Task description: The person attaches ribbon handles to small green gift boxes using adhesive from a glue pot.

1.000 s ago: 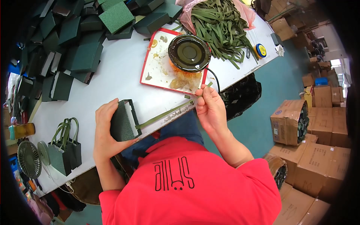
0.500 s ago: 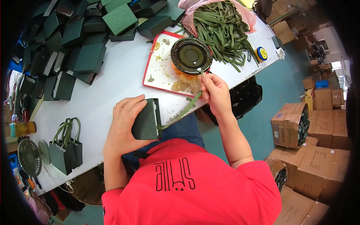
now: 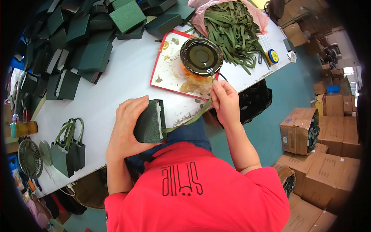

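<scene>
My left hand (image 3: pixel 127 125) is wrapped round a dark green box (image 3: pixel 148 123) at the table's front edge. From the box's open side a green ribbon (image 3: pixel 191 119) runs up to my right hand (image 3: pixel 224 98), whose thumb and finger pinch its far end. That end is just below the rim of a round pot of dark, shiny liquid (image 3: pixel 201 57). The pot stands on a white, stained tray with a red edge (image 3: pixel 156 69).
Behind the pot, a pink bag (image 3: pixel 197 19) holds many green ribbons (image 3: pixel 230 31). Dark green boxes (image 3: pixel 92 56) are heaped at the back left. Small green bags (image 3: pixel 68 154) and a fan (image 3: pixel 30 158) are at the left. Cartons (image 3: pixel 295 131) stand on the floor at right.
My right hand has drawn slightly down and away from the pot's rim with the ribbon end. My left hand still grips the box. The view has shifted a little.
</scene>
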Demonstrator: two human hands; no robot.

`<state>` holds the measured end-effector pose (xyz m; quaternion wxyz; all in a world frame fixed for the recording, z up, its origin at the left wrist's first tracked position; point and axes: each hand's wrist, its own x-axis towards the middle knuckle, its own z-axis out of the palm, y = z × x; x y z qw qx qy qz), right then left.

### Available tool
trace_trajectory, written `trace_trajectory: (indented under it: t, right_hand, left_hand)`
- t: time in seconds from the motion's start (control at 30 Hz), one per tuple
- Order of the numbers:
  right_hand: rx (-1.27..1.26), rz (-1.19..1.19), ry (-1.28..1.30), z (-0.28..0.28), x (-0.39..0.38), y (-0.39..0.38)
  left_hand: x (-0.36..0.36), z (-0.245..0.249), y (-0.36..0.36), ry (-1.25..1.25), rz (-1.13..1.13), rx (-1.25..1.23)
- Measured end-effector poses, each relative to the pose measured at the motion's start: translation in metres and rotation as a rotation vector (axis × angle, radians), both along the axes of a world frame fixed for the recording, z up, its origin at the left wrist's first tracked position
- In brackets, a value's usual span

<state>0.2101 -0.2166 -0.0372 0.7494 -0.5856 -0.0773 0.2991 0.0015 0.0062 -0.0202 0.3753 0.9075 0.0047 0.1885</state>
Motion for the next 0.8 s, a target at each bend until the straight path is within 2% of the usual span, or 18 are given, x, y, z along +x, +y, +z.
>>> trace_trajectory:
  t: [0.17, 0.27, 0.8]
  right_hand:
    - [-0.14, 0.381, -0.075, 0.022, -0.033, 0.0]
    - [-0.125, 0.613, 0.051, 0.033, -0.042, 0.011]
    - [-0.287, 0.721, -0.046, 0.034, -0.043, 0.034]
  left_hand:
    - [0.0, 0.005, 0.002, -0.02, -0.08, -0.126]
    - [0.003, 0.006, 0.001, -0.037, -0.13, -0.161]
    - [0.004, 0.013, -0.002, -0.054, -0.183, -0.131]
